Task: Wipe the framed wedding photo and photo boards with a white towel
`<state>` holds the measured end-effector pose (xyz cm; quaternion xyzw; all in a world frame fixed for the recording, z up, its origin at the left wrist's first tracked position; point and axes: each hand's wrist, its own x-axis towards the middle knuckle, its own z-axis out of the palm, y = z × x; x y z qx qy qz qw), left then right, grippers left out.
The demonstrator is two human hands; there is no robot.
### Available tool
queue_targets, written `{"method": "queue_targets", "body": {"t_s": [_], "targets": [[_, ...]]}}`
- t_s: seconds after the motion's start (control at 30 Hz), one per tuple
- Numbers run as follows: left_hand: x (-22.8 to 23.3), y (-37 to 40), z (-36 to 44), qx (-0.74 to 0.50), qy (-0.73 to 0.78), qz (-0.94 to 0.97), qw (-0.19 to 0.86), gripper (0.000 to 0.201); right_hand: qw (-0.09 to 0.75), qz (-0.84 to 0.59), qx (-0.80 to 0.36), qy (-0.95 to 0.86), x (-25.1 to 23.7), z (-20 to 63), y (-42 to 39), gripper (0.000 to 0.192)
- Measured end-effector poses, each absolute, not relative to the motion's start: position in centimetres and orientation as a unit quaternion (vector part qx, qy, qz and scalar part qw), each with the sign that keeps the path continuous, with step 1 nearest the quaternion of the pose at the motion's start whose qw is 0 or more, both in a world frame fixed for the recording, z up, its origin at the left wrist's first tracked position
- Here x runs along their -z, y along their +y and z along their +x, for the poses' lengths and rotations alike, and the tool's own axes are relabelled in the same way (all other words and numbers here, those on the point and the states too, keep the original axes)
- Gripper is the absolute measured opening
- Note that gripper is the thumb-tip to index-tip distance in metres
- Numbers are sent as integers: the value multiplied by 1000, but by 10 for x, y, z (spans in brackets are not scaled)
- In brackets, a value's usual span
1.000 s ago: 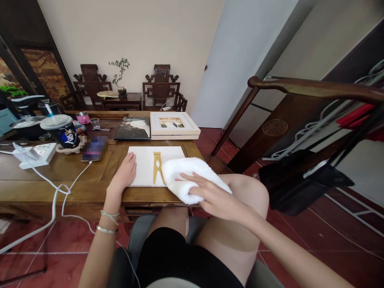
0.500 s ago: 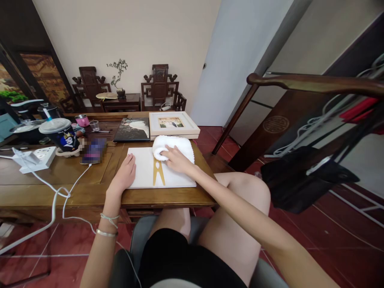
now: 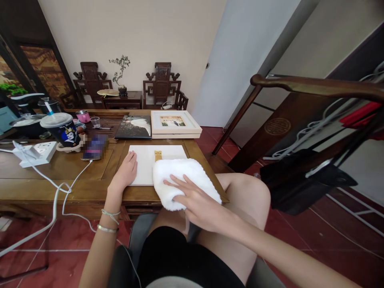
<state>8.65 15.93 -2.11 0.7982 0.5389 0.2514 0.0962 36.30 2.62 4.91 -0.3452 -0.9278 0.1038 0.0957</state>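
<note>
On the table's front part lies a white flat board [image 3: 143, 166], with a gold-coloured piece [image 3: 157, 155] on it whose lower part is now covered. My left hand [image 3: 126, 170] lies along the board's left edge, fingers stretched out and holding nothing. Under my right hand [image 3: 195, 200] is a folded white towel [image 3: 192, 172], gripped with the thumb tucked into its fold and the fingers spread over its top. The towel covers the board's lower right part and hangs over the table's front edge.
Behind the board are a dark photo panel [image 3: 133, 127] and a white picture frame [image 3: 175, 123]. To the left stand a lidded cup [image 3: 64, 130], a phone [image 3: 95, 147] on a cable and a white power strip [image 3: 39, 153]. A wooden chair [image 3: 300, 85] is at the right.
My right hand has drawn the towel from the board's far edge toward me, over the front edge. The gold piece's top shows now and its legs are covered. My left hand stays put.
</note>
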Motion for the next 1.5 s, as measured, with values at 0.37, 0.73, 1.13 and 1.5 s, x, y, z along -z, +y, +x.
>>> {"method": "queue_targets", "body": {"t_s": [0.37,0.73,1.13,1.5], "targets": [[20,158,86,-253,534,801,96,52,111,-438,-72,-889,-42,328,149,56],[22,160,87,-252,531,805,81,53,47,-432,-41,-900,-54,311,91,52],[24,161,85,-271,520,805,92,51,89,-360,-75,-926,-51,329,57,51],[23,160,85,-268,525,802,96,50,70,-431,-5,-900,-52,288,169,48]]}}
